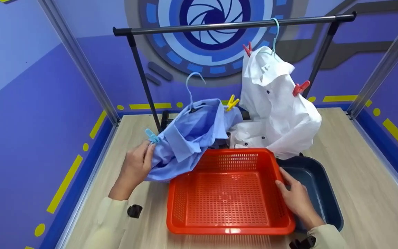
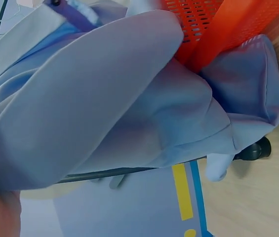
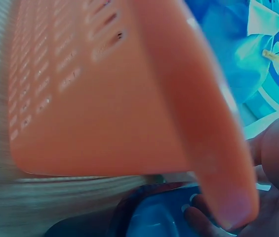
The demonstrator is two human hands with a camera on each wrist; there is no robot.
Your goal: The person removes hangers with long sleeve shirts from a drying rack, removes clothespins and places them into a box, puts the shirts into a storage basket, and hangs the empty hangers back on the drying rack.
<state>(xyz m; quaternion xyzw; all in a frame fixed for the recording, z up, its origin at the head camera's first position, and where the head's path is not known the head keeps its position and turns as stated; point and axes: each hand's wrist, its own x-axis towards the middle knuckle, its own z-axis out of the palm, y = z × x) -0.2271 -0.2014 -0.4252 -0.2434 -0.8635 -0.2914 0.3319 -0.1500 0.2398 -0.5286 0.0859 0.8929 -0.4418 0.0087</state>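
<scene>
Head view: white shirt (image 1: 278,110) already hung on the rail (image 1: 212,26). I see the blue shirt (image 1: 181,141) by the red basket (image 1: 231,230), its hanger (image 1: 187,86) not yet hooked up; left hand (image 1: 138,160) pinches the shirt's shoulder, right hand (image 1: 297,195) grips the basket's rim.

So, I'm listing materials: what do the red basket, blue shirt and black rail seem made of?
Red basket: likely glossy plastic, from its highlights and regular holes.
Blue shirt: matte fabric, from its soft folds; fibre unclear.
Black rail: perhaps coated metal, a smooth bar with faint sheen; plastic possible.
</scene>
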